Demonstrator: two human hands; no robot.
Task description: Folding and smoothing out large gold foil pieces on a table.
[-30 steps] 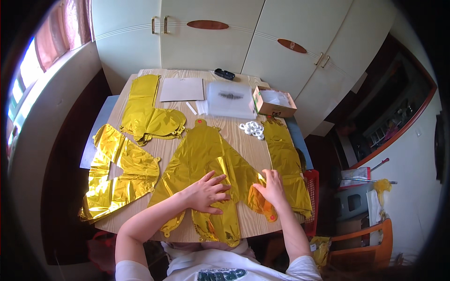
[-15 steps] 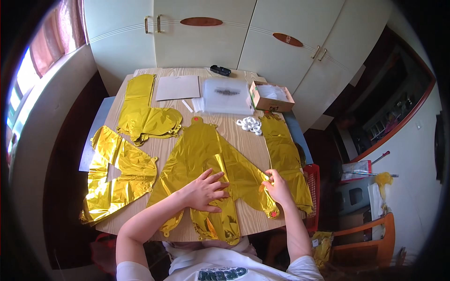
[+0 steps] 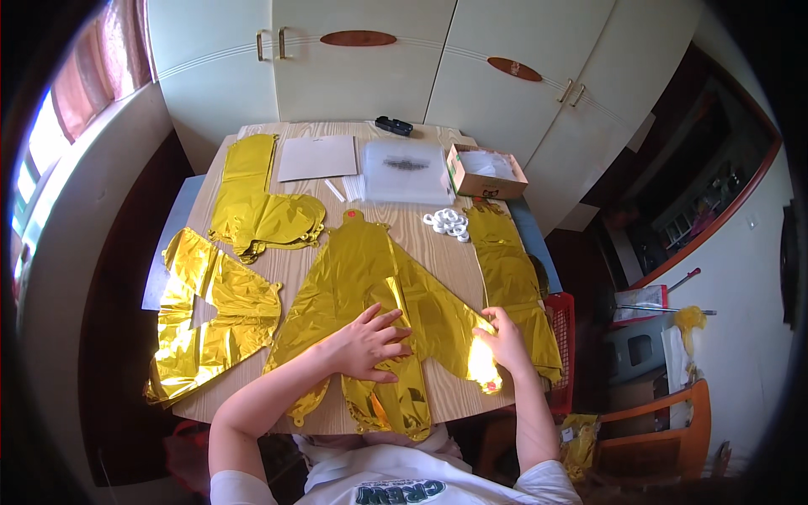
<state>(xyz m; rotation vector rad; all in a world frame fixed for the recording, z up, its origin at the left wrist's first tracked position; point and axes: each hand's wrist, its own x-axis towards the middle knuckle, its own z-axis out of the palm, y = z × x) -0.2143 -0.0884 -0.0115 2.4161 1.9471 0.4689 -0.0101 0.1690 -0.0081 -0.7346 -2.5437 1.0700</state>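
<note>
Your left hand (image 3: 370,343) is resting on the gold foil (image 3: 358,269), its grip wide, fingers fanning out; your right hand (image 3: 507,343) is touching the foil's right edge, its grip looking narrow, though I cannot tell whether it is pinching anything; bright glare is flaring just beside it; the foil is lying mid-counter (image 3: 446,269), its lower end pointing toward you; a second foil (image 3: 244,307) is lying to its left, a long foil (image 3: 505,261) to its right; white rings (image 3: 446,223) are clustering between foil and box (image 3: 488,185).
</note>
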